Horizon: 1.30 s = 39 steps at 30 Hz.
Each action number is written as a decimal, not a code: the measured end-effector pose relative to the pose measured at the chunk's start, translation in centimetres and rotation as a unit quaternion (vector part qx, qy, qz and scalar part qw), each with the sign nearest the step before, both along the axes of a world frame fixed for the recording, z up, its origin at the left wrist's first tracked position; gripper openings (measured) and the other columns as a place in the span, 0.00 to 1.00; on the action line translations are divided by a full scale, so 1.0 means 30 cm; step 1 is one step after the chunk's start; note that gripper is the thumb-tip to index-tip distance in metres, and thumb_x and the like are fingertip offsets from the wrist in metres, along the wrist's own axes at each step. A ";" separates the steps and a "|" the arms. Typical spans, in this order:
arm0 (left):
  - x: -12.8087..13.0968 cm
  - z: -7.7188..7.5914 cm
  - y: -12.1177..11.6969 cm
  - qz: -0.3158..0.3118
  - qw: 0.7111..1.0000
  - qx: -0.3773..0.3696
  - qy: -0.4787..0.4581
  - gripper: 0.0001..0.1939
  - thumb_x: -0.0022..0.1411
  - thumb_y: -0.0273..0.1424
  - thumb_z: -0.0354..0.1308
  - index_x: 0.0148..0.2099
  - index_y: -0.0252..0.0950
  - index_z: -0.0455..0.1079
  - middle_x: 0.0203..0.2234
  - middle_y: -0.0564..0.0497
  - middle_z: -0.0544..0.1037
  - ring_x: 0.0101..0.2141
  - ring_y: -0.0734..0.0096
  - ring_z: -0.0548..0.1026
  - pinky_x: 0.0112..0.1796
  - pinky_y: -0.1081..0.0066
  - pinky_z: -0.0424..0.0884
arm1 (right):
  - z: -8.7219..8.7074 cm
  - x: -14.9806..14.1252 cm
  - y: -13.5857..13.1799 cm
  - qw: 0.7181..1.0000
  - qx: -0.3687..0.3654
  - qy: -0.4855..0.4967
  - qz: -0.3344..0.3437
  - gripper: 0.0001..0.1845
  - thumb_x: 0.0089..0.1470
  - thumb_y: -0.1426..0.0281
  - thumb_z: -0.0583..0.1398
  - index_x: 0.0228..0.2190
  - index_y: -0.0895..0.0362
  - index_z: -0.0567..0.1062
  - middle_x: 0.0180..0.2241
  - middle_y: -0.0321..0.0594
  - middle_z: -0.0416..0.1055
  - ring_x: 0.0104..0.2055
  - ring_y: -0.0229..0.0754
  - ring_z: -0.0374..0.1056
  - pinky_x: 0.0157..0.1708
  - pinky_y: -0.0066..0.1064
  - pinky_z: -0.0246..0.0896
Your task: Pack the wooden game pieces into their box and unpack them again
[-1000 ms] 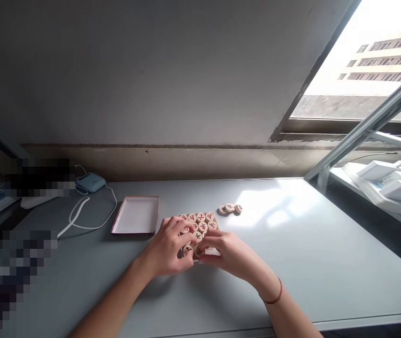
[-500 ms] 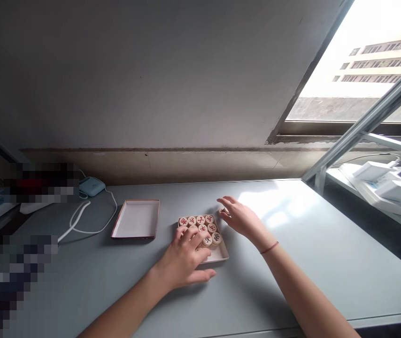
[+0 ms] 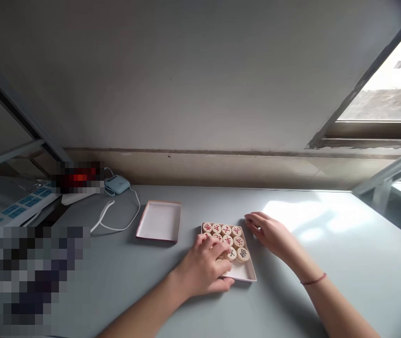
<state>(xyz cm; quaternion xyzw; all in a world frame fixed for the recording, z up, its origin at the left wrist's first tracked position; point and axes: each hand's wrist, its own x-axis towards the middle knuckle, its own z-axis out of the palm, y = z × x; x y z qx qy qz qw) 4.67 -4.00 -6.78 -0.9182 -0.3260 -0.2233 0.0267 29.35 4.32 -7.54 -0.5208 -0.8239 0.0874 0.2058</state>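
Observation:
A shallow square box [image 3: 247, 274] holds rows of round xiangqi pieces [image 3: 226, 229] with red or black characters; its front right corner shows bare floor. My left hand [image 3: 209, 265] rests over the left front part of the box. Its fingers are bent and spread over the pieces, thumb stretched along the front edge, hiding some pieces. Just right of the box, my right hand [image 3: 267, 231] is closed round another xiangqi piece [image 3: 250, 221], of which only a little dark marking shows between fingertips and thumb.
The box's lid [image 3: 160, 221] lies inside up on the grey table [image 3: 165, 300], left of the box. Farther left are a light blue device [image 3: 117, 184], a white cable [image 3: 102, 216] and a power strip [image 3: 20, 209]. A wall stands behind; metal frames flank both sides.
The view has turned left, so everything sits farther right in the picture. My right hand's fingers have closed round the piece beside the box. My left hand stays over the box.

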 end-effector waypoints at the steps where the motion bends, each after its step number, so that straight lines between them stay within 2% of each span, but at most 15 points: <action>1: -0.004 -0.002 0.002 0.000 1.000 0.000 -0.001 0.11 0.59 0.42 0.57 0.34 0.40 0.70 0.45 0.52 0.71 0.45 0.63 0.64 0.47 0.61 0.56 | 0.006 -0.003 -0.004 1.000 0.010 0.010 0.001 0.17 0.61 0.65 0.49 0.39 0.54 0.75 0.40 0.46 0.74 0.29 0.43 0.73 0.27 0.34 0.68; 5: -0.005 -0.011 0.007 -0.001 1.000 0.003 -0.010 0.10 0.59 0.41 0.58 0.34 0.40 0.70 0.46 0.52 0.71 0.46 0.62 0.64 0.48 0.61 0.57 | 0.064 -0.035 -0.050 0.996 0.023 0.083 -0.008 0.18 0.61 0.57 0.51 0.38 0.54 0.75 0.39 0.46 0.74 0.22 0.38 0.67 0.26 0.33 0.67; 8: 0.005 -0.008 0.003 -0.004 0.999 -0.002 -0.053 0.15 0.56 0.46 0.59 0.38 0.41 0.69 0.46 0.50 0.72 0.45 0.61 0.66 0.46 0.60 0.60 | 0.125 -0.078 -0.107 0.986 -0.061 0.156 0.020 0.18 0.60 0.55 0.54 0.40 0.55 0.73 0.32 0.42 0.73 0.18 0.32 0.59 0.21 0.29 0.62; 10: 0.011 0.003 -0.002 0.013 0.993 -0.011 -0.118 0.23 0.54 0.51 0.58 0.43 0.40 0.68 0.45 0.47 0.72 0.44 0.60 0.68 0.45 0.60 0.63 | 0.164 -0.106 -0.146 0.963 -0.165 0.205 0.055 0.19 0.58 0.54 0.55 0.42 0.55 0.73 0.23 0.35 0.68 0.17 0.32 0.57 0.17 0.26 0.57; 12: 0.015 0.021 -0.005 0.052 0.981 -0.021 -0.185 0.26 0.57 0.51 0.57 0.48 0.38 0.65 0.43 0.45 0.73 0.43 0.61 0.70 0.44 0.61 0.67 | 0.194 -0.131 -0.179 0.926 -0.266 0.255 0.086 0.20 0.57 0.54 0.57 0.42 0.56 0.72 0.20 0.32 0.63 0.18 0.32 0.56 0.15 0.24 0.54; 14: 0.016 0.041 -0.006 0.085 0.971 -0.026 -0.223 0.22 0.62 0.46 0.55 0.51 0.38 0.63 0.42 0.45 0.74 0.42 0.62 0.72 0.44 0.62 0.70 | 0.213 -0.149 -0.199 0.889 -0.329 0.298 0.109 0.20 0.56 0.54 0.59 0.41 0.57 0.72 0.23 0.33 0.65 0.19 0.30 0.57 0.15 0.22 0.54; 16: 0.016 0.056 -0.005 0.089 0.967 -0.027 -0.239 0.16 0.65 0.41 0.54 0.51 0.39 0.63 0.40 0.47 0.75 0.42 0.64 0.74 0.44 0.64 0.71 | 0.220 -0.161 -0.209 0.867 -0.358 0.325 0.120 0.19 0.55 0.55 0.60 0.40 0.57 0.72 0.28 0.36 0.67 0.20 0.29 0.57 0.16 0.22 0.55; 21: 0.023 0.074 -0.010 0.076 0.961 -0.063 -0.259 0.11 0.65 0.31 0.55 0.49 0.40 0.64 0.37 0.50 0.76 0.39 0.67 0.76 0.40 0.67 0.74 | 0.209 -0.171 -0.207 0.848 -0.377 0.353 0.116 0.19 0.53 0.54 0.61 0.37 0.57 0.72 0.24 0.33 0.65 0.19 0.29 0.57 0.15 0.21 0.53; 24: 0.029 0.085 -0.015 0.066 0.959 -0.090 -0.261 0.09 0.63 0.31 0.56 0.46 0.40 0.65 0.36 0.51 0.76 0.36 0.69 0.76 0.38 0.69 0.74 | 0.211 -0.169 -0.206 0.844 -0.383 0.359 0.112 0.19 0.53 0.54 0.62 0.36 0.57 0.72 0.25 0.33 0.67 0.19 0.29 0.57 0.15 0.21 0.53; 29: 0.033 0.088 -0.016 0.067 0.960 -0.104 -0.250 0.04 0.62 0.27 0.54 0.40 0.39 0.65 0.33 0.52 0.75 0.34 0.70 0.74 0.36 0.70 0.72 | 0.235 -0.140 -0.191 0.857 -0.354 0.362 0.096 0.19 0.55 0.53 0.60 0.34 0.58 0.73 0.23 0.33 0.67 0.18 0.28 0.58 0.14 0.21 0.53; 34: 0.037 0.076 -0.003 0.012 0.982 -0.057 -0.178 0.05 0.62 0.24 0.54 0.40 0.37 0.67 0.35 0.51 0.77 0.37 0.69 0.74 0.42 0.66 0.69 | 0.253 -0.092 -0.167 0.867 -0.308 0.389 0.037 0.21 0.56 0.52 0.58 0.35 0.58 0.74 0.19 0.31 0.63 0.17 0.30 0.59 0.15 0.22 0.54; 39: 0.035 0.087 0.008 -0.011 0.994 -0.078 -0.080 0.11 0.65 0.23 0.50 0.44 0.40 0.70 0.37 0.52 0.77 0.39 0.70 0.74 0.45 0.65 0.64 | 0.269 -0.070 -0.171 0.871 -0.291 0.394 0.028 0.21 0.56 0.52 0.58 0.36 0.59 0.75 0.16 0.31 0.61 0.19 0.32 0.58 0.17 0.24 0.54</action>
